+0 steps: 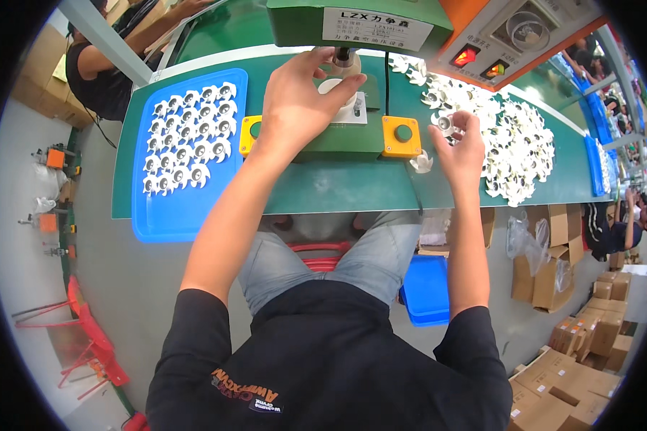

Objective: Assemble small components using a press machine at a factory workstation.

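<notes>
A pressing step appears to be in hand at the green press (291, 21), which is stood by the far edge of the tabletop (309, 195). The left hand (295, 100) is reached in beneath the ram (345, 56), its thumb and fingers parted and curled around a pale rounded part (346, 70); whether that part is gripped or merely steadied cannot be told. By the right hand (463, 147), a white bladed part (445, 126) is pinched between thumb and fingers, lifted just right of the yellow button box (401, 136). A loose bladed part (421, 162) is left below that box, nearer the near edge.

Similar parts are heaped in a pile (521, 144) along the right side of the tabletop, and others are set in rows in the blue tray (187, 219), which is overhung past the near edge at the left corner. As judged from this, the next move would call for the left fingers to be drawn well clear of the ram before any stroke is made.

The press's top is cut off by the picture's upper edge. The second button box (249, 129) is partly covered by the left wrist, and the seating under the ram is largely hidden by the left fingers.
</notes>
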Action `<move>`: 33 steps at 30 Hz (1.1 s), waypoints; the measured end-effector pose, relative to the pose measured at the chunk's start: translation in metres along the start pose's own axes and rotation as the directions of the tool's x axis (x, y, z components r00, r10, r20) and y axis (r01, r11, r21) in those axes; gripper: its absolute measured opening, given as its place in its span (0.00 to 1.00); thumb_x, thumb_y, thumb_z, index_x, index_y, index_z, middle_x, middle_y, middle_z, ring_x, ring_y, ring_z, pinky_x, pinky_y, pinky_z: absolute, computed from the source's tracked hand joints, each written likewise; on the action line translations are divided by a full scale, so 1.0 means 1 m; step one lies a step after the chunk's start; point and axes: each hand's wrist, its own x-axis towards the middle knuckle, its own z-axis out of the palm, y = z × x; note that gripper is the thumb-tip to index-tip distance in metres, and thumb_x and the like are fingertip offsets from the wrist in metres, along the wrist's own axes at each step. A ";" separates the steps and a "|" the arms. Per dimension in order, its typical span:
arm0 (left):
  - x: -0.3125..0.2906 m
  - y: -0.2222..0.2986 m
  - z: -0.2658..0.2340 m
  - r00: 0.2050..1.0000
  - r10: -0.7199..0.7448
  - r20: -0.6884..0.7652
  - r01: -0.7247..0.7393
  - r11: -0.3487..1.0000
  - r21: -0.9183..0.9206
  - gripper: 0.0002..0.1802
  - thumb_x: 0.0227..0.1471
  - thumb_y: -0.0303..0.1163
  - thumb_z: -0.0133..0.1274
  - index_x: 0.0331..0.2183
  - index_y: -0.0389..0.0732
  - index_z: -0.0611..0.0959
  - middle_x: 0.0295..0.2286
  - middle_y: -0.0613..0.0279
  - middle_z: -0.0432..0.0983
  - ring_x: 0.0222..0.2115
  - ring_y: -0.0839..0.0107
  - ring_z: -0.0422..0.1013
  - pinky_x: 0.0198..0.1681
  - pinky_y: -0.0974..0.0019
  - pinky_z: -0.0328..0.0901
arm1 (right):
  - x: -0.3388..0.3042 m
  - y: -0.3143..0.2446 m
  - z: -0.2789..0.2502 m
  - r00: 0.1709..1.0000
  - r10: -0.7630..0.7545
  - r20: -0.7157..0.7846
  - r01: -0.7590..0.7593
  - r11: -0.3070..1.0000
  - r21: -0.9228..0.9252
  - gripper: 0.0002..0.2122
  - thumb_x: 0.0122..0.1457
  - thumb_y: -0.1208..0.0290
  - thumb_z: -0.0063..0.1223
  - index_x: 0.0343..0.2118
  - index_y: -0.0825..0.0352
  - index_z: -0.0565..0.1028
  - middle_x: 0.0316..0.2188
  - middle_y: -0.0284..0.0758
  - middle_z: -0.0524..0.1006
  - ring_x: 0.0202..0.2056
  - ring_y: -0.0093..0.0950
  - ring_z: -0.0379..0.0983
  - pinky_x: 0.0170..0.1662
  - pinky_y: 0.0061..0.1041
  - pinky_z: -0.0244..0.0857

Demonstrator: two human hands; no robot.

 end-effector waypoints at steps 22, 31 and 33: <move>-0.115 -0.084 -0.170 0.980 0.074 0.182 -0.165 0.813 0.558 0.25 0.43 0.35 0.72 0.43 0.33 0.86 0.36 0.48 0.77 0.37 0.51 0.75 0.41 0.55 0.69 | 0.026 -0.145 0.053 0.979 0.030 0.203 -0.183 0.569 0.802 0.21 0.56 0.74 0.69 0.50 0.73 0.74 0.39 0.38 0.83 0.40 0.23 0.80 0.40 0.22 0.72; -0.131 -0.103 -0.154 0.961 0.022 0.276 -0.205 0.728 0.654 0.30 0.45 0.42 0.70 0.51 0.46 0.86 0.43 0.54 0.74 0.48 0.57 0.68 0.55 0.51 0.60 | 0.004 -0.109 0.032 0.979 0.011 0.205 -0.154 0.699 0.698 0.19 0.59 0.75 0.65 0.53 0.71 0.75 0.44 0.41 0.81 0.46 0.29 0.79 0.51 0.26 0.72; -0.129 -0.105 -0.155 0.964 0.020 0.265 -0.196 0.726 0.659 0.35 0.44 0.43 0.71 0.54 0.46 0.83 0.46 0.54 0.73 0.50 0.56 0.68 0.56 0.50 0.59 | -0.008 -0.083 0.031 0.987 -0.058 0.148 -0.042 0.801 0.597 0.18 0.59 0.73 0.65 0.51 0.71 0.76 0.46 0.41 0.81 0.47 0.30 0.79 0.51 0.29 0.72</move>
